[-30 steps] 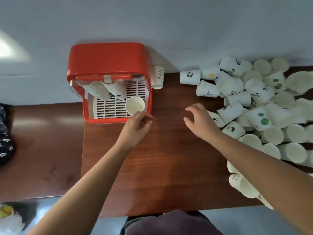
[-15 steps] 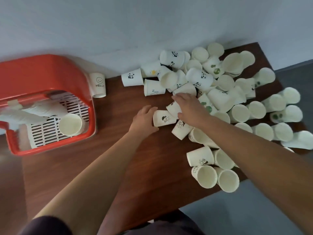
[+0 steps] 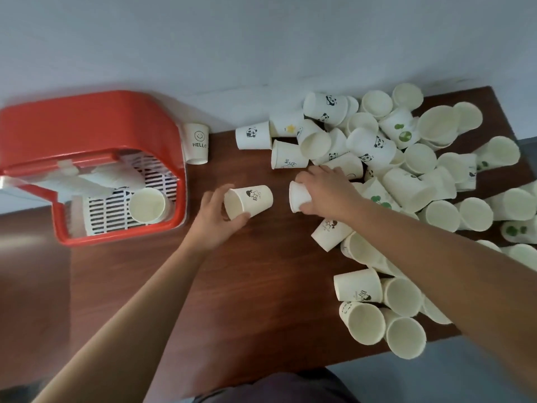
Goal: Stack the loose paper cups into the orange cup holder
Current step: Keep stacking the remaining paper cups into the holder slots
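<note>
Cup (image 3: 253, 200) sits in left hand (image 3: 213, 225), second cup (image 3: 297, 196) in right hand (image 3: 331, 189).

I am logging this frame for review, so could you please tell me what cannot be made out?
Head view only.
- White cup gripped by the right hand: fingers hide most of it.
- Stacked cups in the orange cup holder: blurred, count unreadable.
- Printed cup held by the left hand: drawing too small.
- Loose cups at right edge: cut off.

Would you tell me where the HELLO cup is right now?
In the head view, the HELLO cup stands at the table's back edge, just right of the orange cup holder, left of the loose cup pile.
</note>
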`<action>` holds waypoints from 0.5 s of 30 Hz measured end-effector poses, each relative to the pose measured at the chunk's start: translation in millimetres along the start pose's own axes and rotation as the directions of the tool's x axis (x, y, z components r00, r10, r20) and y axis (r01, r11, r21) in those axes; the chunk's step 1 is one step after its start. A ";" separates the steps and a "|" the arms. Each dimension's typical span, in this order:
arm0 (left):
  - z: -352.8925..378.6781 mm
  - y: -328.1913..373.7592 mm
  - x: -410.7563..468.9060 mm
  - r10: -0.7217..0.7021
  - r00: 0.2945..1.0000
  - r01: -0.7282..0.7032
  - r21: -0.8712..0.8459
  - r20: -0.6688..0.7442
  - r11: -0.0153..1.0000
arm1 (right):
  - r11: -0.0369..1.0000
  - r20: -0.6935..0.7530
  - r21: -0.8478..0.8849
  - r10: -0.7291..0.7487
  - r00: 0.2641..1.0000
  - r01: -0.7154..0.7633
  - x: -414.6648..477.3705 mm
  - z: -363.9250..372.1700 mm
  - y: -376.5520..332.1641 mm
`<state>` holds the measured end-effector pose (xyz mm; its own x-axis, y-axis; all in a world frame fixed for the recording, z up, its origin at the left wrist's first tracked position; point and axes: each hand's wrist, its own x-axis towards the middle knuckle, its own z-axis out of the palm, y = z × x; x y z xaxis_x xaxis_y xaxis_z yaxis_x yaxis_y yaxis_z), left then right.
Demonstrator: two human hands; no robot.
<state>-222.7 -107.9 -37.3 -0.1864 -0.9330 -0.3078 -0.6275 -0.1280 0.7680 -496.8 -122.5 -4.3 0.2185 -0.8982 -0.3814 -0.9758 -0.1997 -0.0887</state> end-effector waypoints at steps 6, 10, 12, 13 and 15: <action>-71.8 -19.9 -44.8 -0.022 0.986 -0.010 -0.189 -0.168 0.982 | 0.672 0.035 0.739 0.027 0.999 -0.044 10.6 -38.2 -63.8; -122.8 -38.6 -70.3 -0.056 0.928 -0.019 -0.198 -0.369 0.980 | 0.519 0.008 0.854 -0.006 1.000 -0.003 20.3 -42.6 -119.0; -139.2 -52.1 -75.9 -0.071 0.901 0.004 -0.154 -0.428 0.988 | 0.469 0.010 0.883 0.016 1.000 -0.016 23.8 -40.5 -142.6; -144.7 -57.9 -76.5 -0.088 0.891 0.027 -0.141 -0.445 0.990 | 0.444 0.011 0.896 0.028 1.000 -0.023 24.6 -38.2 -152.3; -150.6 -63.7 -74.1 -0.107 0.879 0.051 -0.131 -0.465 0.990 | 0.417 0.016 0.908 0.053 0.998 -0.037 24.2 -33.4 -167.9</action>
<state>-55.1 -81.2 21.1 0.2552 -0.9626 -0.0912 -0.5322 -0.2186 0.8179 -327.8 -123.7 32.1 0.1664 -0.9011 -0.4005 -0.4116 0.3056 -0.8586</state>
